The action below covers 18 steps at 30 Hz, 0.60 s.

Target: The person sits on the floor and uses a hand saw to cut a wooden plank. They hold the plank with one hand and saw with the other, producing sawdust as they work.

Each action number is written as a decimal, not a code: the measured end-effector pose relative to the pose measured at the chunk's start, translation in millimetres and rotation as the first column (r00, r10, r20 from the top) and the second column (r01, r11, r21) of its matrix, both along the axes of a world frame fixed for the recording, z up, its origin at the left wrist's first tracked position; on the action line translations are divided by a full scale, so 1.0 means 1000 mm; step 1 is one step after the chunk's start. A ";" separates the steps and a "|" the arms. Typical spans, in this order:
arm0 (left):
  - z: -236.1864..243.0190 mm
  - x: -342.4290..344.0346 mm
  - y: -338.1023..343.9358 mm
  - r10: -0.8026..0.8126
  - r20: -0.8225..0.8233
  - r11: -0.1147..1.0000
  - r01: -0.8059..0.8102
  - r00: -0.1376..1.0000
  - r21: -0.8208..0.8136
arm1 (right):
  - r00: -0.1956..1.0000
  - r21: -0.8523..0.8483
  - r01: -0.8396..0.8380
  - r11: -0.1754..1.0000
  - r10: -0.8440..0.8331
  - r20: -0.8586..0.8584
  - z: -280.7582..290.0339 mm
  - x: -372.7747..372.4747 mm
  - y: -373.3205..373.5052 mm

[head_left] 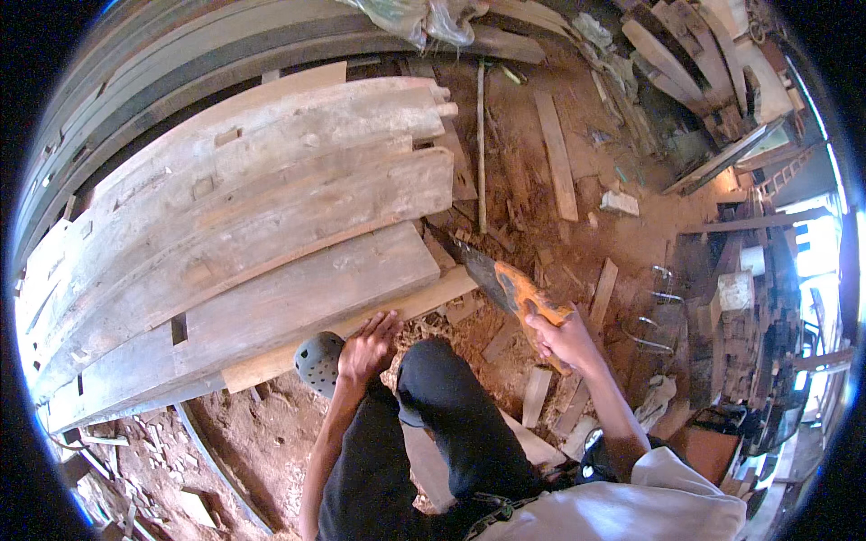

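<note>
My right hand (561, 335) is closed round the orange handle of a handsaw (516, 290). Its dark blade (484, 272) points up and to the left, toward the end of a narrow, light-coloured wooden board (433, 296). Whether the teeth touch the wood cannot be made out. My left hand (368, 350) lies with fingers stretched out at the near edge of that board, beside a grey clog (317, 362) on my foot. Next to the narrow board runs a wide, greyish plank (307, 279) with a dark rectangular mortise.
Several thick planks (298, 135) lie side by side beyond, with long beams (225, 45) behind them. Wood offcuts (555, 153) and shavings cover the reddish dirt floor. A white block (620, 202) lies to the right. Stacked timber (758, 307) stands at the far right.
</note>
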State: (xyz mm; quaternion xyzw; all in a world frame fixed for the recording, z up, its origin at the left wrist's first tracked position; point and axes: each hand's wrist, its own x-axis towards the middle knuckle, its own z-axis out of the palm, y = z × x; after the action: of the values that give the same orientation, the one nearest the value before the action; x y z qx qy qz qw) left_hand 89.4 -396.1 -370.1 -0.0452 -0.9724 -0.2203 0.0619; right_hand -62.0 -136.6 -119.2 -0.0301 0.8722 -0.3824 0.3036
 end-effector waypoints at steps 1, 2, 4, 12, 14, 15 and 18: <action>0.001 0.000 -0.003 -0.008 -0.017 1.000 0.007 1.000 -0.020 | 0.998 -0.061 0.058 0.996 -0.056 0.027 0.004 -0.002 -0.001; 0.002 0.000 -0.004 -0.025 -0.027 0.999 0.024 0.999 -0.046 | 0.988 -0.091 0.150 0.984 -0.147 0.042 0.008 -0.002 -0.001; 0.004 0.000 -0.005 -0.030 -0.013 0.993 0.028 0.999 -0.112 | 0.993 -0.104 0.086 0.991 -0.077 0.087 0.010 -0.001 -0.006; -0.001 0.001 -0.003 -0.015 -0.132 0.995 0.002 0.991 -0.097 | 0.993 -0.161 0.095 0.982 -0.083 0.083 0.006 -0.009 -0.003; -0.003 0.001 -0.003 -0.017 -0.140 0.996 0.004 0.990 -0.089 | 0.987 -0.254 0.094 0.963 -0.058 0.148 0.005 -0.008 -0.003; -0.003 0.003 -0.003 -0.022 -0.107 0.996 0.012 0.994 -0.094 | 0.988 -0.130 0.034 0.991 -0.014 0.152 0.005 -0.006 -0.001; -0.006 0.002 -0.005 -0.067 -0.119 0.992 0.053 0.991 -0.116 | 0.985 0.103 -0.107 0.989 0.092 0.144 -0.002 -0.010 -0.001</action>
State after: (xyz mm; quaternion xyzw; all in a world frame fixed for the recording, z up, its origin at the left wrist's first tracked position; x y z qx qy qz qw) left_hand 91.4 -401.1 -375.9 -0.0915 -0.9758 -0.1639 0.1123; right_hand -71.9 -137.9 -120.9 -0.0302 0.8662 -0.3194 0.3832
